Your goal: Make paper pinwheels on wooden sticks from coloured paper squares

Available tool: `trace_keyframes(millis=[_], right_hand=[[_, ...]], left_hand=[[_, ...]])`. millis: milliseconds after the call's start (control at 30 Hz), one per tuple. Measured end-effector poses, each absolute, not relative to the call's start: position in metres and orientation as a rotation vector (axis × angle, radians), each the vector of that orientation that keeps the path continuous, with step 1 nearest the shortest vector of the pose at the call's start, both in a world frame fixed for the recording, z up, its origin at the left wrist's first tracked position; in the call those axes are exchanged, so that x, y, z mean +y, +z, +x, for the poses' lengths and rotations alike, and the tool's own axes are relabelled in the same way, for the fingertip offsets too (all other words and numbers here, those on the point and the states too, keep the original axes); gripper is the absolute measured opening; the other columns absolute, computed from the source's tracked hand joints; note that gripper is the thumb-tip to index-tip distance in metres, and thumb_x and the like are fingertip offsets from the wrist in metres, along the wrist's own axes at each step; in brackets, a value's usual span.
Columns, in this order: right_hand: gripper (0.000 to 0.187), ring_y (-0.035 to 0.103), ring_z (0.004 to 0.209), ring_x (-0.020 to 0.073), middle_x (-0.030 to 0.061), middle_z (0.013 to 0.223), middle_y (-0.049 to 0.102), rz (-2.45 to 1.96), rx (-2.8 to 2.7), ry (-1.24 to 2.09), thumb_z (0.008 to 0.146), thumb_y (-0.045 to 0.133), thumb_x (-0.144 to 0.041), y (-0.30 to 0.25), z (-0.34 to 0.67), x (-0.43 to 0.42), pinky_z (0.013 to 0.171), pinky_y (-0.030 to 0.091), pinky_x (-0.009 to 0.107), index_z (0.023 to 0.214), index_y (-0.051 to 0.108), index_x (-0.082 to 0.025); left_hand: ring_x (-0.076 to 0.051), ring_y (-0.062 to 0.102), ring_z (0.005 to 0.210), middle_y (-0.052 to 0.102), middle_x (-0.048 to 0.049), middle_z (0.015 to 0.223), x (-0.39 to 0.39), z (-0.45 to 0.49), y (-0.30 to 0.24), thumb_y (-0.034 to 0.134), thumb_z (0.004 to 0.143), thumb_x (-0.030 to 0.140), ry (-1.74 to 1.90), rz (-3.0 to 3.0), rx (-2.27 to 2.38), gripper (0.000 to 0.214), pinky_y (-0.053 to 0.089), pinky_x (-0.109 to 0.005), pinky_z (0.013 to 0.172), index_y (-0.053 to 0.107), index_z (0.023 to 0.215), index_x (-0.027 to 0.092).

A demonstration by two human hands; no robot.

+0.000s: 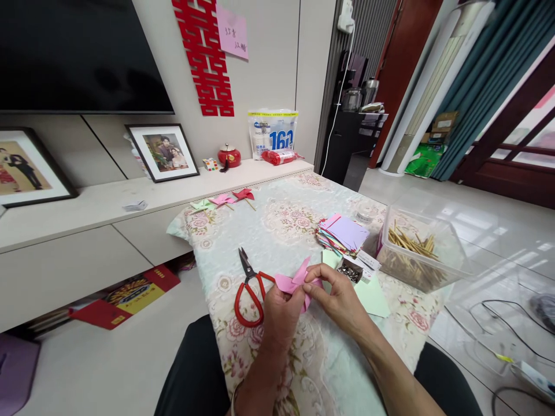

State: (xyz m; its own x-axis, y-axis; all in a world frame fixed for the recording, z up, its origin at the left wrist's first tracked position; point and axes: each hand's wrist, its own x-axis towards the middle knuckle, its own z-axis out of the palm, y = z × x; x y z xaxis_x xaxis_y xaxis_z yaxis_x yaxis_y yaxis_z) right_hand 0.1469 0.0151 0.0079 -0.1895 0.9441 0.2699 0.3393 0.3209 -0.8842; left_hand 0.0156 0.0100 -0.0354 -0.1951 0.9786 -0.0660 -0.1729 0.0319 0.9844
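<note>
A pink paper pinwheel (286, 283), its blades partly folded in, is held between both hands above the table's near part. My left hand (282, 311) grips it from the left, thumb on top. From the right, my right hand (332, 292) pinches it near the middle with thumb and fingertips; whether a pin is between them is hidden. Just left of my left hand lie red-handled scissors (250, 283), blades pointing away. Beyond my right hand is a small box of metal pins (349, 270) on light green paper (373, 297).
Finished pinwheels in red (243, 195), pink and green lie at the table's far left. A stack of coloured paper squares (344, 232) sits behind the pins. On the right stands a clear plastic bin (427, 274) of thin wooden sticks (411, 242). Tape (365, 212) rests nearby.
</note>
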Motion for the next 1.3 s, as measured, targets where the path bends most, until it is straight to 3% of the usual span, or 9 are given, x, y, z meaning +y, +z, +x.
trace_keyframes(millis=[333,800,1300], right_hand=[[0.016,0.058,0.077,0.0171,-0.0001,0.085,0.063,-1.214,-1.532,0.997,0.079,0.070,-0.024,0.003,0.145,0.015,0.071,0.044,0.028,0.091,0.061,-0.020],[0.016,0.060,0.077,0.0180,0.0006,0.085,0.065,-1.208,-1.504,0.980,0.076,0.067,-0.020,-0.003,0.143,0.017,0.070,0.046,0.029,0.091,0.059,-0.020],[0.011,0.061,0.076,0.0175,-0.0005,0.083,0.065,-1.231,-1.532,0.921,0.079,0.067,-0.022,-0.003,0.143,0.016,0.069,0.045,0.027,0.088,0.060,-0.021]], left_hand=[[-0.014,0.049,0.049,0.057,0.0031,0.050,0.008,0.014,-0.028,0.072,0.065,0.029,1.295,1.044,1.394,0.017,0.039,-0.023,0.048,0.073,0.070,0.014],[-0.010,0.042,0.046,0.049,0.0073,0.048,0.012,0.017,-0.037,0.074,0.060,0.030,1.348,0.943,1.384,0.019,0.033,-0.021,0.043,0.062,0.067,0.016],[-0.013,0.053,0.048,0.061,0.0032,0.054,0.013,0.015,-0.043,0.077,0.059,0.029,1.380,0.932,1.393,0.021,0.039,-0.022,0.046,0.069,0.074,0.015]])
